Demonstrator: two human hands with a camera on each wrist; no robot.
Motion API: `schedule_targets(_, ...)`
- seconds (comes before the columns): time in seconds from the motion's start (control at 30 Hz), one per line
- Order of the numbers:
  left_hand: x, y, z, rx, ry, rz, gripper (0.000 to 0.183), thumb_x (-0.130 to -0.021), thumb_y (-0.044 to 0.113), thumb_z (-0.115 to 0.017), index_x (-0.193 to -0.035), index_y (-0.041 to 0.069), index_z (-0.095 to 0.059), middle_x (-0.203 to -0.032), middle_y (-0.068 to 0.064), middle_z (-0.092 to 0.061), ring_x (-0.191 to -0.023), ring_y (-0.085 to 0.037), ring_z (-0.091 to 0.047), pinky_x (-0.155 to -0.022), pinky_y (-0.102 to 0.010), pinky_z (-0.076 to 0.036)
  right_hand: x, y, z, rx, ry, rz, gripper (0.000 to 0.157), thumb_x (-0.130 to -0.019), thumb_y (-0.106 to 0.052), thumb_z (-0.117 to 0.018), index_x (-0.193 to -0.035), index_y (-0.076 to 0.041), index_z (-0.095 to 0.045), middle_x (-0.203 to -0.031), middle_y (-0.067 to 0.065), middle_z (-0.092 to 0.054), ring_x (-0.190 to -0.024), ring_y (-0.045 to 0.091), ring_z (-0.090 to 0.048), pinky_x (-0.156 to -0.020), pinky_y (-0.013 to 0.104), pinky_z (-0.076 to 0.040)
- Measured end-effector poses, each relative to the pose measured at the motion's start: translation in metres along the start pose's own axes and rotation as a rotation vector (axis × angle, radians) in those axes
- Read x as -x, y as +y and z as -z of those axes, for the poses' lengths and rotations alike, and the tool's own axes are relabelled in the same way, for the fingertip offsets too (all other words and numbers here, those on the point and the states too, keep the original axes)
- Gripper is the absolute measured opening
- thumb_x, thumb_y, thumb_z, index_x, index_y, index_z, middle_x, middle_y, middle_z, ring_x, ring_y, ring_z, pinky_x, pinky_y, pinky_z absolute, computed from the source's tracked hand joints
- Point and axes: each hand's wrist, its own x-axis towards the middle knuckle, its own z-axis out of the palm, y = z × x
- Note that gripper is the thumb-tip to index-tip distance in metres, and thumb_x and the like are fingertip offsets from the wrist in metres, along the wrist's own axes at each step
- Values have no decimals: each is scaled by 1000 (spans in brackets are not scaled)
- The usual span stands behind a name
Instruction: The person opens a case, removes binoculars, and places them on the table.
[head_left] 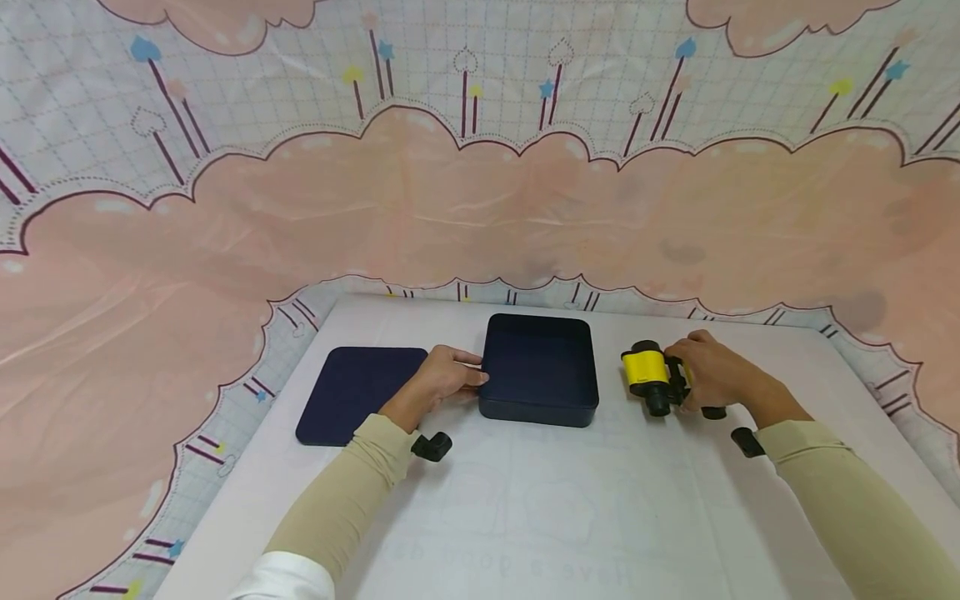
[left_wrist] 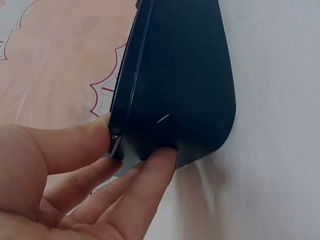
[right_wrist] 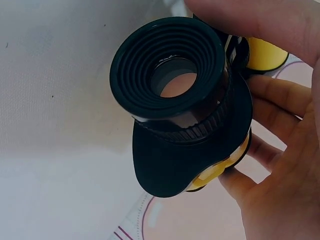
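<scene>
A dark navy, shallow box (head_left: 537, 367) with rounded corners stands on the white table, its top uncovered. At its left wall my left hand (head_left: 447, 372) pinches the edge, thumb at the rim; in the left wrist view its fingertips (left_wrist: 166, 156) meet the box's outer wall (left_wrist: 185, 75). To the right of the box, yellow and black binoculars (head_left: 647, 368) are gripped by my right hand (head_left: 708, 367) around the right barrel. Close up in the right wrist view, one black ribbed eyepiece (right_wrist: 132, 75) faces the camera. Part of the right barrel is hidden behind the hand.
A flat, dark navy square lid (head_left: 345, 392) lies on the white table (head_left: 570, 508) left of the box, partly under my left forearm. Behind the table hangs a pink and white patterned cloth (head_left: 450, 200). Small black devices (head_left: 432, 447) are strapped at both wrists.
</scene>
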Motion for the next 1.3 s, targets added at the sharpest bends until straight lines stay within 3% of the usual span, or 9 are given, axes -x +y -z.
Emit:
schedule_targets(0.47,0,0,2,-10,11,-2,43,-84,-1,-74,-126,1,-65,-120,-19,-68,-88,-18,-70,-85,-38,-60,-4,-1,-2,5,-3,17,84,-62,-25,-91,-134,0,-55,-136,20,-58,-132,44,-36,-102,68,-41)
schedule_targets(1.3,1,-1,0,6,1,-11,43,-85,-1,-73,-127,1,-64,-117,-19,-70,-86,-17,-69,-89,-42,-59,-6,-1,-12,-41,-37,-37,91,-62,-32,-92,-137,0,-52,-140,21,-54,-134,46,-32,-102,70,-39)
